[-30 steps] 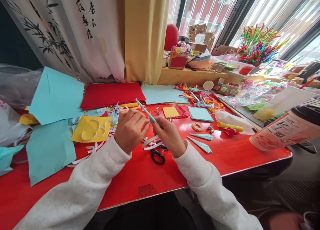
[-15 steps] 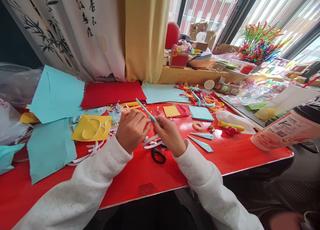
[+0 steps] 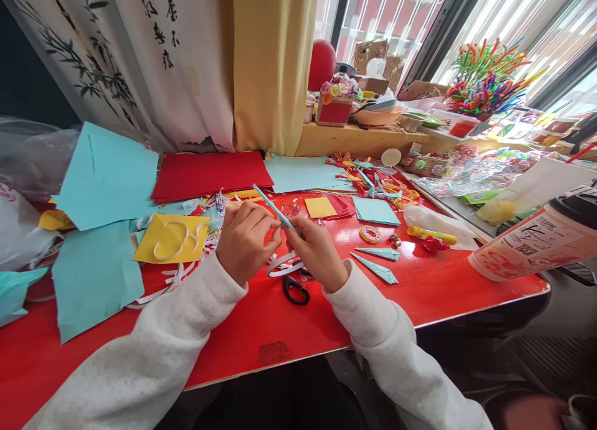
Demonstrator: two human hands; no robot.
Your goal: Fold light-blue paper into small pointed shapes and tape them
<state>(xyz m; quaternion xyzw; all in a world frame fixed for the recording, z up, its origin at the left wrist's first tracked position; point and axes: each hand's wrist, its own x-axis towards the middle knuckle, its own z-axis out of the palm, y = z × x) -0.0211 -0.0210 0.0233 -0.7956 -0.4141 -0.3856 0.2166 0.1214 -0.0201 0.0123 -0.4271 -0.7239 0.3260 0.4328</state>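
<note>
My right hand (image 3: 321, 254) grips a narrow, folded piece of light blue paper (image 3: 270, 203), which points up and to the left. Beside it is my left hand (image 3: 247, 234), its fingers curled and pinched close to the paper's lower part; whatever lies between those fingertips is hidden. Under the hands a white curled strip (image 3: 285, 271) forms a loop, and the black handle of a pair of scissors (image 3: 296, 291) shows on the red table (image 3: 233, 349). Two folded pointed light blue paper pieces (image 3: 377, 269) lie to the right of my right hand.
Light blue sheets (image 3: 96, 280) and a yellow square (image 3: 170, 238) with white strips lie left. Behind are red paper (image 3: 209, 176) and small blue squares (image 3: 375, 210). A tape roll (image 3: 370, 234), a yellow glue stick (image 3: 431, 234) and a drink cup (image 3: 536, 240) stand or lie right.
The fingers of my left hand have shifted very slightly beside the light blue paper. Otherwise only a tiny shift of the view shows.
</note>
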